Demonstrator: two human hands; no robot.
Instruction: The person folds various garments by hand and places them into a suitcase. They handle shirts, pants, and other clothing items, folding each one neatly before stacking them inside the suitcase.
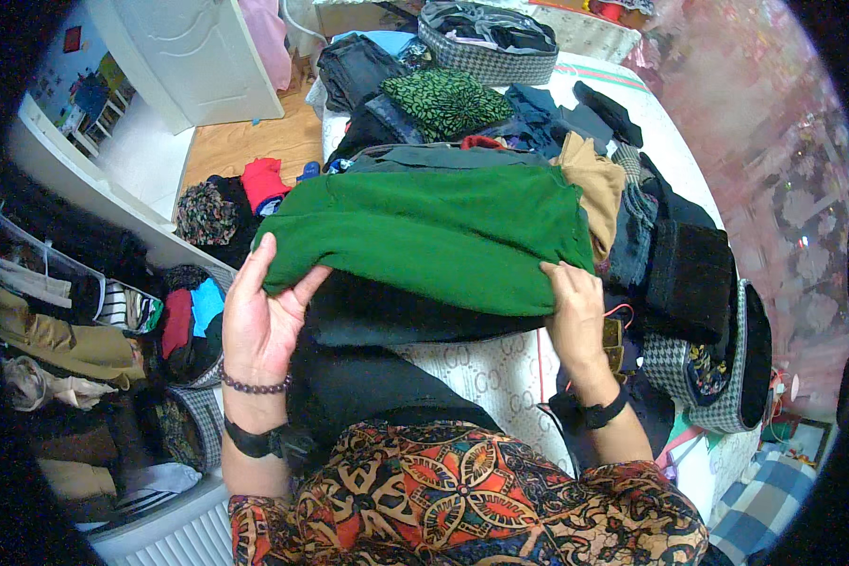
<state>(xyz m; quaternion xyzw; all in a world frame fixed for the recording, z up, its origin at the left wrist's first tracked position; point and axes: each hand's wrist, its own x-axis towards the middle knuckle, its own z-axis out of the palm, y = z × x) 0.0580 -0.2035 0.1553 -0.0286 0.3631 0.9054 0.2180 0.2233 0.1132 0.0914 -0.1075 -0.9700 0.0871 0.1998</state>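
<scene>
A green cloth garment [424,240] stretches between my two hands, layered in a fold. My left hand [269,311] grips its left end, with the thumb on top and fingers beneath. At the near right corner, my right hand [574,304] pinches the edge. Under the green cloth lies a black garment [424,318], partly hidden. A dark grey-green garment [424,158] shows just beyond it. Next to its right end is a crumpled tan garment [590,180].
A patterned green cushion or folded cloth [446,102] and a houndstooth fabric bin [488,53] stand at the back. Folded dark clothes [688,283] and another houndstooth bin [722,396] sit at right. Left are clothes-filled bins [194,403], a red garment [263,182] and an open door [212,64].
</scene>
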